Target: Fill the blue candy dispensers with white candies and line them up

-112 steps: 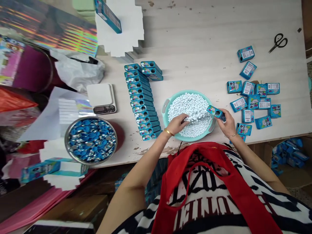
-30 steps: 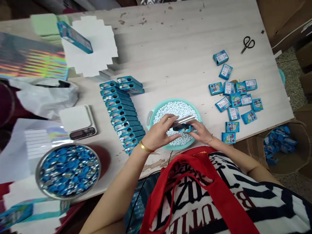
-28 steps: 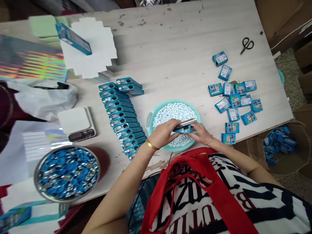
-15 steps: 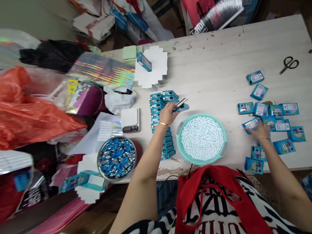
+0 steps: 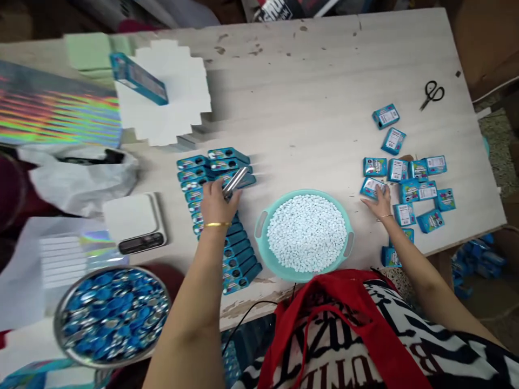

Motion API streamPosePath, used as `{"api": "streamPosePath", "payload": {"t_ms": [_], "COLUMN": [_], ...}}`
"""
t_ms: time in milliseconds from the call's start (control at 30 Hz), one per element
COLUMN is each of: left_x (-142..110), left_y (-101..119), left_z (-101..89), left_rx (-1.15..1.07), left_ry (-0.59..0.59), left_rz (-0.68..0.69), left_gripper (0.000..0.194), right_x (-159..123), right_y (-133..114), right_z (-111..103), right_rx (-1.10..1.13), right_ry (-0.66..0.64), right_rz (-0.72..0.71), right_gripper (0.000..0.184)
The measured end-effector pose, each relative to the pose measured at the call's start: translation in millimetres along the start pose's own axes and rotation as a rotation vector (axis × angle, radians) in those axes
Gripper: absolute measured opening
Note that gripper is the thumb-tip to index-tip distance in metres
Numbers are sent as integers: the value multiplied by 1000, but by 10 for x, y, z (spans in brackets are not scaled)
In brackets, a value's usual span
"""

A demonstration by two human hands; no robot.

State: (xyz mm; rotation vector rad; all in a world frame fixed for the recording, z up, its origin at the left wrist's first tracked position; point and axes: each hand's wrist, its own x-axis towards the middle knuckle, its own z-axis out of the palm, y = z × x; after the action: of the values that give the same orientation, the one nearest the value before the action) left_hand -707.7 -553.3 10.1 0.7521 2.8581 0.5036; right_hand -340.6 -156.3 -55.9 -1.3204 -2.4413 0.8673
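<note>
My left hand (image 5: 219, 202) is closed on a shiny silver metal tool (image 5: 235, 181), a narrow bar or tube whose exact kind I cannot make out. It is over rows of narrow blue boxes (image 5: 241, 263) standing side by side, their round dark holes showing. My right hand (image 5: 380, 202) has its fingers and thumb on a small blue candy box (image 5: 372, 187), which lies at the left edge of a loose group of similar boxes (image 5: 409, 190). Between my hands stands a turquoise basin (image 5: 263, 249) with two handles, filled with small white candies (image 5: 308, 233).
At left are a kitchen scale (image 5: 132, 220), a metal pot (image 5: 60, 324) of blue-and-silver pieces, and a white plastic bag (image 5: 87, 178). A blue box (image 5: 141, 81) rests on stacked white card (image 5: 182, 89). Black-handled scissors (image 5: 432, 94) lie at the far right.
The view has swung to the right and closer to the table. My left hand keeps the metal tool by the box rows. My right hand stays on the same small box.
</note>
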Motion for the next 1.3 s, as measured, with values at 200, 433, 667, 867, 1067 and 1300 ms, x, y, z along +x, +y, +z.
{"api": "streamPosePath", "payload": {"t_ms": [200, 433, 667, 867, 1067, 1300], "left_x": [-950, -1757, -1981, -2175, -2393, -2254], "left_y": [692, 1020, 966, 818, 924, 1277], "left_z": [57, 230, 217, -83, -24, 744], "left_rx": [-177, -335, -273, -3, 158, 15], "left_ry": [-169, -285, -371, -526, -682, -496], "left_rz": [204, 211, 193, 129, 57, 25], "left_gripper": [34, 29, 31, 34, 26, 24], "right_x": [51, 143, -6, -325, -694, -1337], "right_y": [-41, -42, -220, -403, -532, -1037], "right_z": [267, 199, -4, -446, -962, -1220], "right_rx": [149, 155, 194, 191, 800, 1370], "right_ry": [242, 205, 191, 130, -189, -909], "right_rz": [481, 488, 101, -161, 225, 474], "right_gripper": [72, 47, 35, 63, 62, 59]}}
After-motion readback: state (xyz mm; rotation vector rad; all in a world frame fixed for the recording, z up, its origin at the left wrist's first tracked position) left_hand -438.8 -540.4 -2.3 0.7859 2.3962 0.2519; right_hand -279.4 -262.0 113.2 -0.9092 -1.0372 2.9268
